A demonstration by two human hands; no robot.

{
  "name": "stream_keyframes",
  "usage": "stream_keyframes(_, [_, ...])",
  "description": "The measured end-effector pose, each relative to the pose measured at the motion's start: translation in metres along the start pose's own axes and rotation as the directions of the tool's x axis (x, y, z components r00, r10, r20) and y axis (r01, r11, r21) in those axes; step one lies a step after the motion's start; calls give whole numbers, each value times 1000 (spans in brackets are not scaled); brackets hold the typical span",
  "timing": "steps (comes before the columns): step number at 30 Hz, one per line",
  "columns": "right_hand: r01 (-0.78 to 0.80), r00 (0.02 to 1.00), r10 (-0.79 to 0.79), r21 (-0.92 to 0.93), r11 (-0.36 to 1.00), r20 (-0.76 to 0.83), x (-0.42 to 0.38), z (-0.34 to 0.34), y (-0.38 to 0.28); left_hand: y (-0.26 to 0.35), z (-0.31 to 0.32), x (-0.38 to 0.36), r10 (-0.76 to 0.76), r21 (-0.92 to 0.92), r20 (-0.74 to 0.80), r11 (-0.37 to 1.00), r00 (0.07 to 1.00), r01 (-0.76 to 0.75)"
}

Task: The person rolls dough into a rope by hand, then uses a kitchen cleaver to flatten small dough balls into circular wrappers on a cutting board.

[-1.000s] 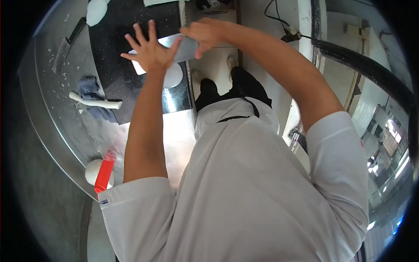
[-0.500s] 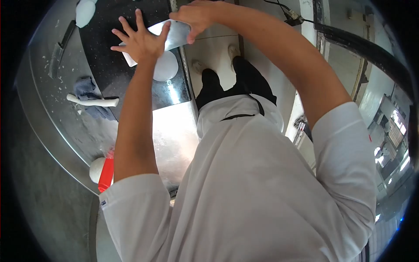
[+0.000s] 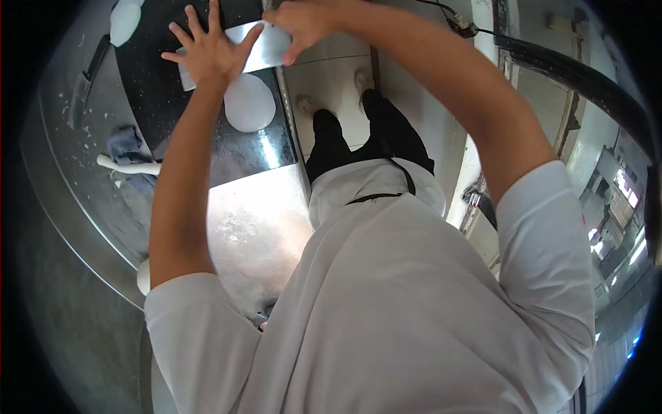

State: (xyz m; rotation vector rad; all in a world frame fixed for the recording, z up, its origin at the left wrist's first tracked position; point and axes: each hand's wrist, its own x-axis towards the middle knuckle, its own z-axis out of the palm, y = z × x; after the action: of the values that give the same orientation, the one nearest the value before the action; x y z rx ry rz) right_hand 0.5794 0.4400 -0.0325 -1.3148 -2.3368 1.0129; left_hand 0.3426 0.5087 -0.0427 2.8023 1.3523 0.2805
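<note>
A wide, shiny metal blade (image 3: 270, 50) lies over the black board (image 3: 155, 96) at the top of the view. My left hand (image 3: 210, 55) rests on the blade with its fingers spread. At the blade's right end, my right hand (image 3: 298, 26) is closed round it, near the board's edge. A flat, round white piece of dough (image 3: 249, 103) lies on the board just below the blade. Another white round piece (image 3: 126, 22) is at the board's upper left. What lies beneath the blade is hidden.
On the metal counter (image 3: 258, 221) to the left are a knife (image 3: 81, 90), a grey-blue cloth (image 3: 125, 146) and a white roll (image 3: 131, 166) across it. A white rounded thing (image 3: 143, 277) shows partly beside my left sleeve. Black cables (image 3: 460, 26) hang at the upper right.
Both hands and the blade have shifted slightly left and the round piece below shows more fully. My left forearm now covers the red object and part of the white roll.
</note>
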Motion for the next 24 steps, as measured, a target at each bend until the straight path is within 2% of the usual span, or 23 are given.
stream_keyframes(3, [-136,989,122,196,971,81,-18,23,-49,-13,-11,-22,142,-73,35,988,989,-139])
stream_keyframes(5, [-245,968,229,178,953,104,-33,42,-79,-13,-21,-56,200,-93,82,977,976,-193])
stream_keyframes(6, [-288,955,273,153,945,112,-33,43,-79,-14,-19,-51,203,-111,54,974,978,-196])
stream_keyframes(9, [-226,973,217,121,967,83,-19,30,-60,-16,-24,-30,215,-105,5,971,977,-213])
stream_keyframes(10, [-234,971,231,51,971,69,-15,25,-56,-19,-20,-22,215,-104,-39,970,976,-218])
stream_keyframes(13, [-186,979,182,42,982,87,5,14,-28,-16,-27,5,237,-44,-161,968,958,-247])
stream_keyframes(15, [-47,980,41,-26,999,-195,12,15,-6,-20,-36,27,219,17,-78,976,973,-218])
stream_keyframes(16, [19,946,-42,-74,997,-322,17,15,4,-24,-39,36,201,48,-38,979,979,-200])
stream_keyframes(17, [-27,954,18,-26,999,-299,25,10,3,-28,-41,35,184,76,15,980,983,-184])
stream_keyframes(18, [-74,959,77,22,997,-273,37,2,4,-33,-43,30,252,-22,36,968,967,-251])
stream_keyframes(19, [-125,959,138,68,990,-247,44,-3,5,-37,-46,20,376,-100,81,925,923,-368])
stream_keyframes(20, [-254,941,306,304,918,-140,38,-8,-8,-39,-52,4,499,-185,117,861,859,-474])
stream_keyframes(21, [-340,926,375,344,875,-41,25,-2,-28,-42,-58,-10,613,-269,136,779,778,-566])
stream_keyframes(22, [-423,900,433,368,828,59,9,9,-43,-33,-68,-21,695,-387,129,692,707,-609])
stream_keyframes(24, [-431,902,412,355,830,129,-22,45,-54,-15,-93,-42,683,-400,308,725,662,-561])
